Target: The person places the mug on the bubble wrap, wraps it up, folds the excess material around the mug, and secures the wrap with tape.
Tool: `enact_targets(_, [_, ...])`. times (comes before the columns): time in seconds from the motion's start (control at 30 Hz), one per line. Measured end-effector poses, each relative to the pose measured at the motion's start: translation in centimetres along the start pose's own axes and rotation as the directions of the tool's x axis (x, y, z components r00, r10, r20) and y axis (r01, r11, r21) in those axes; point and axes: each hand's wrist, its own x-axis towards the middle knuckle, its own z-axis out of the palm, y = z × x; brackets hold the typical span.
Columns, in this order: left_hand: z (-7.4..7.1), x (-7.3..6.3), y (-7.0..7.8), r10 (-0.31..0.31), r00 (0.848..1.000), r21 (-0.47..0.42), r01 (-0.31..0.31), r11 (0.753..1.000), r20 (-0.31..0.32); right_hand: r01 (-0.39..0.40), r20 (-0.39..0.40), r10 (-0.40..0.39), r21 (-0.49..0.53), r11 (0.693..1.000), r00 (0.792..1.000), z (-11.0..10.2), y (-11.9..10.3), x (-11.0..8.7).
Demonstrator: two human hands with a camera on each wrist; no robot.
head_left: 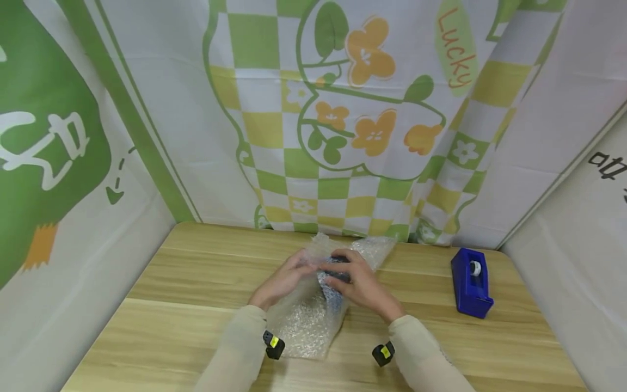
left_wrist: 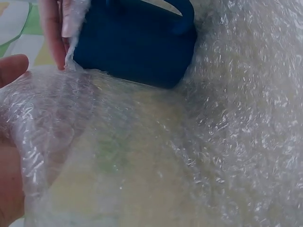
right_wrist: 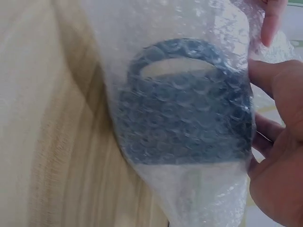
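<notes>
A dark blue mug (left_wrist: 137, 42) lies on its side in a sheet of bubble wrap (head_left: 306, 326). One layer covers the mug's side and handle in the right wrist view, while in the left wrist view its other side shows bare. My right hand (head_left: 360, 280) grips one end of the mug through the wrap, thumb and fingers (right_wrist: 267, 78) spread around it. On the other side, my left hand (head_left: 289, 277) holds the sheet beside the mug. Its fingers are partly behind the clear plastic, with the thumb (left_wrist: 13, 70) outside.
A blue tape dispenser (head_left: 471, 283) with a small roll stands at the right of the wooden table (head_left: 206, 283). Behind the table hangs a checked, flowered cloth (head_left: 352, 136). White printed sheets (head_left: 583, 228) border both sides. The wrap's far end reaches near the back edge.
</notes>
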Motion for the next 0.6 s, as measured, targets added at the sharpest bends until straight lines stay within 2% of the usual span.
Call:
enact_targets(0.17, [0.5, 0.0, 0.5, 0.016, 1.0, 0.159, -0.013, 0.987, -0.019, -0.034, -0.003, 0.035, 0.111, 0.993, 0.999, -0.8, -0.1, 0.2])
enact_targets(0.27, [0.8, 0.0, 0.9, 0.036, 0.999, 0.281, -0.029, 0.959, -0.019, -0.049, -0.042, 0.056, 0.148, 0.988, 0.998, -1.0, 0.0, 0.3])
enact_targets(0.37, [1.2, -0.1, 1.3, 0.06, 0.998, 0.392, -0.053, 0.919, -0.004, -0.057, -0.14, 0.082, 0.175, 0.983, 0.987, -1.1, -0.2, 0.2])
enact_targets(0.47, [1.7, -0.1, 1.7, 0.074, 0.997, 0.476, -0.065, 0.877, 0.001, -0.089, -0.236, 0.138, 0.209, 0.974, 0.962, -1.5, -0.7, 0.1])
enact_targets(0.6, [2.4, -0.2, 2.1, 0.11, 0.994, 0.595, -0.092, 0.798, 0.006, -0.185, -0.262, 0.264, 0.288, 0.939, 0.928, -2.4, -1.6, 0.2])
